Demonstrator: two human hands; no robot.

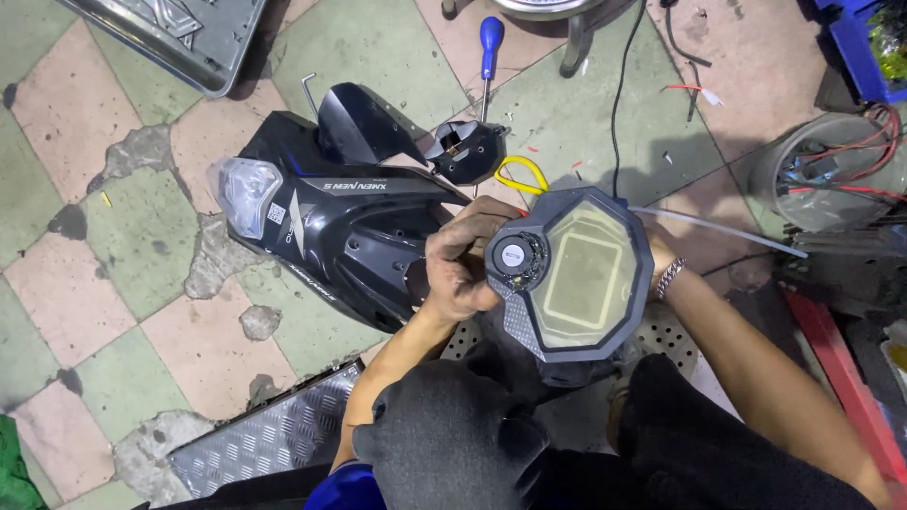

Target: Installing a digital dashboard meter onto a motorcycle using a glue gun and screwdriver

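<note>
Your left hand (460, 264) pinched the dark angular plastic instrument cluster with its clear yellowish lens (574, 274) at the round socket; your right hand (658, 255), mostly hidden behind it, seemingly cupped its far edge — light, rigid, lens scratch-prone, best held by the rim.

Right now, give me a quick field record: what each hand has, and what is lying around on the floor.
left hand: gripping the left edge of the instrument panel, by its round fitting
right hand: mostly hidden behind the panel's right side, bracelet on the wrist
instrument panel: dark, angular, pale screen facing up, held above the knees
black fairing: on the tiled floor to the left, clear headlamp lens at its left end
screwdriver: blue handle, on the floor above the fairing
small black housing: beside the screwdriver tip
yellow loop: on the floor above the panel
</note>
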